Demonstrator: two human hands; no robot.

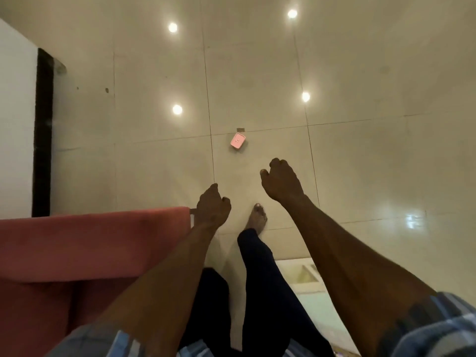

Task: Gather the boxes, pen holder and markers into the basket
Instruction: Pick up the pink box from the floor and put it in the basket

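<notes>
A small pink box (pixel 238 141) lies on the glossy tiled floor ahead of me, alone on a tile joint. My right hand (pixel 282 182) hangs in the air a short way below and right of the box, fingers curled in with nothing in them. My left hand (pixel 213 206) is lower and to the left, beside the corner of a red seat, fingers also curled and holding nothing. No basket, pen holder or markers are in view.
A red upholstered seat (pixel 85 251) fills the lower left. A dark vertical strip and white wall (pixel 42 130) stand at the left. My bare foot (pixel 257 218) and dark trouser leg are below the hands. A pale low surface (pixel 304 276) shows at lower right.
</notes>
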